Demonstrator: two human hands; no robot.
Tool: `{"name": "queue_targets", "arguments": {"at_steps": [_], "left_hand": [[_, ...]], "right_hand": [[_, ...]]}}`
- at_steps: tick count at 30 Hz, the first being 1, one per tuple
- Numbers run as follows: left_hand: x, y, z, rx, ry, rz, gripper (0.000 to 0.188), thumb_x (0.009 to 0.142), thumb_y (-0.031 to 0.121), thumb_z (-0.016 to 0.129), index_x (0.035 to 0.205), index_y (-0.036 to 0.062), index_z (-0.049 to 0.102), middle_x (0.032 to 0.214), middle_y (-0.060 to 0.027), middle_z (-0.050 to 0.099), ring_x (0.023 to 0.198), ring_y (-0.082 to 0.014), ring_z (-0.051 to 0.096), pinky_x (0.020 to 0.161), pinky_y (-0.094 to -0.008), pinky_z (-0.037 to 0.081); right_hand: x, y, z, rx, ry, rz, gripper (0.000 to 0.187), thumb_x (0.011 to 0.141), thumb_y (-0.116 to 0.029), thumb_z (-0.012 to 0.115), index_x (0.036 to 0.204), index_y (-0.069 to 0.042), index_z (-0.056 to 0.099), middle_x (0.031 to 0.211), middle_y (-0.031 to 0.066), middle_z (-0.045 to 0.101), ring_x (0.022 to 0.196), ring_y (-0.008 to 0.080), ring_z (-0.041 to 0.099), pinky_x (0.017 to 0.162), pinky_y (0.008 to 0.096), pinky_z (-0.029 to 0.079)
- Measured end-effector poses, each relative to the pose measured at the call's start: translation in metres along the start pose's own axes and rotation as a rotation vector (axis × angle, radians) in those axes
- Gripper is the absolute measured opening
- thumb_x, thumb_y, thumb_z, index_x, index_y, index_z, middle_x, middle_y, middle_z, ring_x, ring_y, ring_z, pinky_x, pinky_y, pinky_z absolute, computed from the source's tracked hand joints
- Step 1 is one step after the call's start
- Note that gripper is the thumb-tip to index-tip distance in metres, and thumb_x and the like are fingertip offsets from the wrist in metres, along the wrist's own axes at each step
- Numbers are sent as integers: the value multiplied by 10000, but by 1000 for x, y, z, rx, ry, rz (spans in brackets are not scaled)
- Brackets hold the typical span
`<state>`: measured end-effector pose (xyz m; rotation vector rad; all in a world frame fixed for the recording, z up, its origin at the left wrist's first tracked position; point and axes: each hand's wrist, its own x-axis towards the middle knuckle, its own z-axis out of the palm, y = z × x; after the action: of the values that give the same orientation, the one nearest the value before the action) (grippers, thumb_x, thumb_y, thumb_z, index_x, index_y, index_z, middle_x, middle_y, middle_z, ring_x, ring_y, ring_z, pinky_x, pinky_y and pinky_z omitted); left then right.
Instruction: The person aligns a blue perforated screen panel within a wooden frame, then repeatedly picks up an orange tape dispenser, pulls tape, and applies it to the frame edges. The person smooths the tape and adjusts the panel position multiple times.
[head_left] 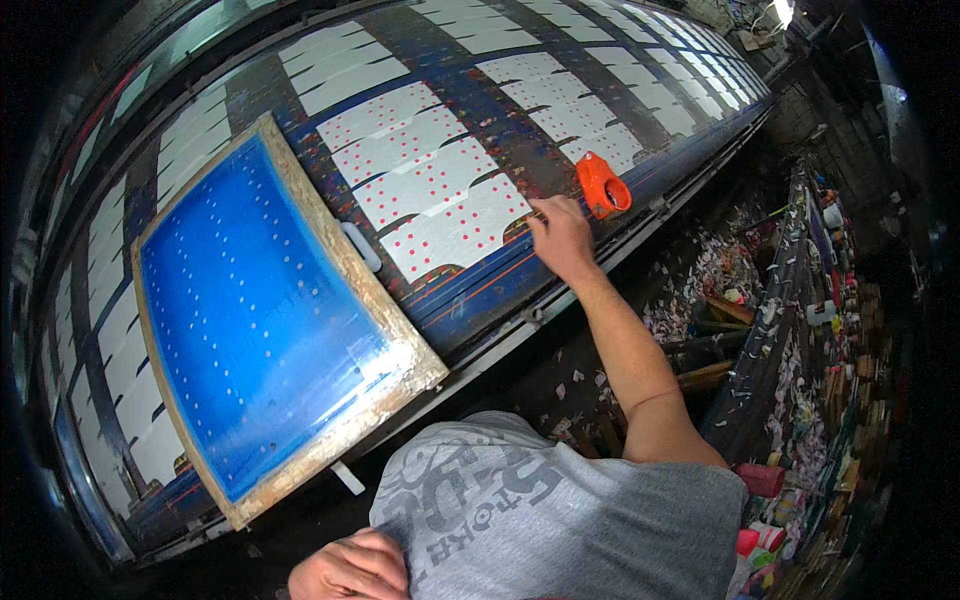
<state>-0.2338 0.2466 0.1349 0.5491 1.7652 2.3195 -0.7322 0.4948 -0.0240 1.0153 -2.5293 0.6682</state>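
Observation:
My right hand reaches over the table's near edge, thumb and fingers pinched together at the corner of a white cut piece with red dots. Whether that corner is between the fingertips, I cannot make out. Just beyond the hand stands an orange plastic container with a round opening. Low in front of my shirt, my left hand has its fingers curled; anything inside them is hidden. To the left, a printing screen with blue mesh, rows of pale dots and a worn wooden frame lies tilted over the table.
The long dark-blue printing table stretches away to the far right, bearing rows of white pieces, some dotted red. A pale handle sticks out beside the screen frame. Scraps and wooden pieces litter the floor and a rack at right.

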Motion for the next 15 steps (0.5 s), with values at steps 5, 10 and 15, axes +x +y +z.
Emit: {"name": "queue_targets", "arguments": {"at_steps": [5, 10, 15], "left_hand": [[7, -24, 12, 64, 131, -23, 221, 913, 247, 909, 880, 35, 860, 964, -134, 798, 881, -303, 710, 828, -467, 495], [15, -37, -3, -63, 16, -74, 378, 931, 282, 921, 1124, -37, 854, 1021, -174, 810, 988, -339, 750, 922, -443, 553], [25, -23, 15, 39, 328, -180, 642, 858, 543, 923, 1092, -44, 809, 949, -177, 762, 889, -324, 703, 822, -457, 533]], "right_hand": [[-1, 69, -32, -412, 34, 226, 483, 920, -236, 873, 1337, -42, 727, 1285, 157, 725, 1289, 377, 626, 1122, 537, 476], [3, 114, -29, -596, -183, 464, 619, 966, -428, 850, 1418, -32, 703, 1349, 170, 721, 1339, 364, 602, 1160, 548, 424], [-3, 140, -13, -516, -101, 363, 382, 923, -317, 877, 1174, -50, 767, 1212, 141, 760, 1243, 354, 635, 1156, 536, 413]]}}
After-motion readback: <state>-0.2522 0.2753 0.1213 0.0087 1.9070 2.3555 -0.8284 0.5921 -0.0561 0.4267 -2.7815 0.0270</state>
